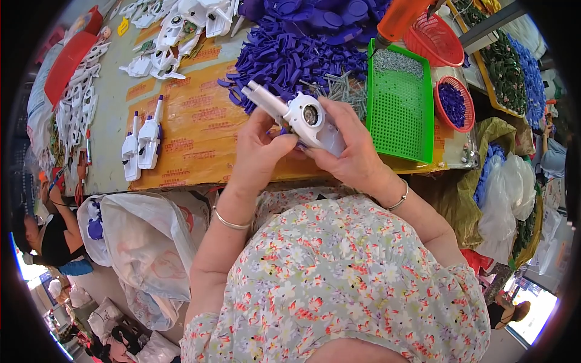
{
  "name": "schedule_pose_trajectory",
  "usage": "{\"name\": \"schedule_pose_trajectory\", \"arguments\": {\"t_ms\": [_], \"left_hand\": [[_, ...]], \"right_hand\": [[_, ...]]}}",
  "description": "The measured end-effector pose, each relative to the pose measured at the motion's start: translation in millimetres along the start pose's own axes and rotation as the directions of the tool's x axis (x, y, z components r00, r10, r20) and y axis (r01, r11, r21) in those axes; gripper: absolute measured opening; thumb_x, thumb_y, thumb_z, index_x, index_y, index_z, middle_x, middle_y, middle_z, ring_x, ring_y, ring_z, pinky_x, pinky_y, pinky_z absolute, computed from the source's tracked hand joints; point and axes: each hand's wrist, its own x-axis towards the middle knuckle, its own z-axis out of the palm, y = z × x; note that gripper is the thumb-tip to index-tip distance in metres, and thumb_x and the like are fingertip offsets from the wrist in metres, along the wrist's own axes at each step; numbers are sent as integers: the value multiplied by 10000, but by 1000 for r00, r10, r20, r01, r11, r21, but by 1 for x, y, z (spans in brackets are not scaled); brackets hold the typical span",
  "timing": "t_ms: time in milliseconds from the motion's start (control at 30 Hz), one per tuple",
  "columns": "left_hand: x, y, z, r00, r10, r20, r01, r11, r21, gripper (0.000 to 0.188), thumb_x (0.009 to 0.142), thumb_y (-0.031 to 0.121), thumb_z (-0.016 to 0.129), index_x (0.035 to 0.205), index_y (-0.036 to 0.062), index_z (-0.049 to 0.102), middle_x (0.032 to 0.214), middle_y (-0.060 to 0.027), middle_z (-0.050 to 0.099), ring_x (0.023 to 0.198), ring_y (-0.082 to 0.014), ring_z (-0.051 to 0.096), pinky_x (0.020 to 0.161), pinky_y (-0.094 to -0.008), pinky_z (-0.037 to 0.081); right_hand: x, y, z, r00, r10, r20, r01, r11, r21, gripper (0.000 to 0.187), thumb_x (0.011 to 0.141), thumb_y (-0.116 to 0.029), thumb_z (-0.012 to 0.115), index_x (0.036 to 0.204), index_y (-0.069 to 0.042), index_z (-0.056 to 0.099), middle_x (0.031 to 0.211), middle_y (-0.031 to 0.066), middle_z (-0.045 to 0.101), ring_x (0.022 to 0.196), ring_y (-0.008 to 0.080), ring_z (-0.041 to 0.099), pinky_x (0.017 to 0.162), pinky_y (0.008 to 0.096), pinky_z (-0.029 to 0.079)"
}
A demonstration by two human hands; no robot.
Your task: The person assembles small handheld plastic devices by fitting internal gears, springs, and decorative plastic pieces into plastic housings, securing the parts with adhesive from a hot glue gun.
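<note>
The left hand has its fingers curled in, with only a narrow gap between thumb and forefinger, gripping the white plastic piece near a small purple part at its lower edge. The right hand is cupped wider, its fingers along the far side and its thumb underneath, holding the same piece, which sits just above the near edge of the worktop. The piece is smooth and hard, with a round housing around a dark centre and 2 pale prongs pointing to 10 o'clock. From it, a heap of glossy purple plastic parts lies at 12 o'clock, thin metal screws at 2 o'clock, and a perforated green tray at 3 o'clock, with a red basket of small purple bits beyond. At 9 o'clock, 2 white-and-purple units lie side by side on printed orange-brown tape; loose white shells are at 10 o'clock. An orange tool at 1 o'clock is cut off by the upper edge. The left fingertips are partly hidden behind the piece, and its underside cannot be made out.
</note>
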Motion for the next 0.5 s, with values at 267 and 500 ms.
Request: {"name": "schedule_pose_trajectory", "arguments": {"t_ms": [267, 500], "left_hand": [[4, 3, -15, 952, -91, 292, 142, 977, -159, 661, 745, 34, 729, 1328, 38, 419, 1228, -88, 534, 1046, -216, 587, 724, -334, 591], [5, -1, -14, 960, -77, 270, 132, 973, -190, 660, 737, 48, 747, 1318, 45, 434, 1227, -86, 543, 1041, -212, 590, 736, -339, 589]], "right_hand": [[4, -5, -8, 992, 11, 125, -19, 998, 59, 686, 686, -75, 735, 1286, 24, 419, 1192, 199, 475, 1097, 344, 514, 921, 386, 444], [3, -7, -9, 999, -16, 31, 15, 1000, 17, 685, 669, -112, 764, 1266, 12, 449, 1187, 202, 460, 1098, 357, 480, 937, 403, 419]]}}
